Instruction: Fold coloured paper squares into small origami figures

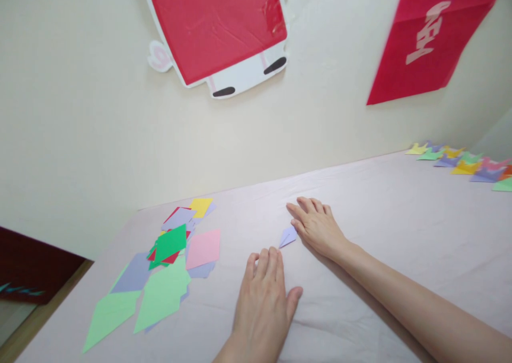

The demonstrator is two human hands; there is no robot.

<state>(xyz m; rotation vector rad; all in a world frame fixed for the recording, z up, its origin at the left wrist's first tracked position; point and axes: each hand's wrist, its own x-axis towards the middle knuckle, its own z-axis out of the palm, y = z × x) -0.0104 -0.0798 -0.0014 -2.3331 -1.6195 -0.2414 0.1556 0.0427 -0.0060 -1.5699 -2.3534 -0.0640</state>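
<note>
A small lavender piece of folded paper [287, 236], kite-shaped with a crease line, lies flat on the pale cloth-covered surface [360, 309]. My left hand [264, 293] rests palm down just below it, fingers stretched out and thumb apart, the fingertips close to the paper's lower point. On the paper's right side is my right hand [319, 224], palm down with its fingers extended. Its thumb is at or beside the paper's right edge; whether it presses on it I cannot tell. Neither hand grips anything.
Loose paper sheets in several colours, among them a green sheet [171, 244] and a pink sheet [203, 249], lie in a pile at left. Folded paper shapes [466, 167] stand in rows at far right. The wall [256, 139] behind carries red decorations [428, 43].
</note>
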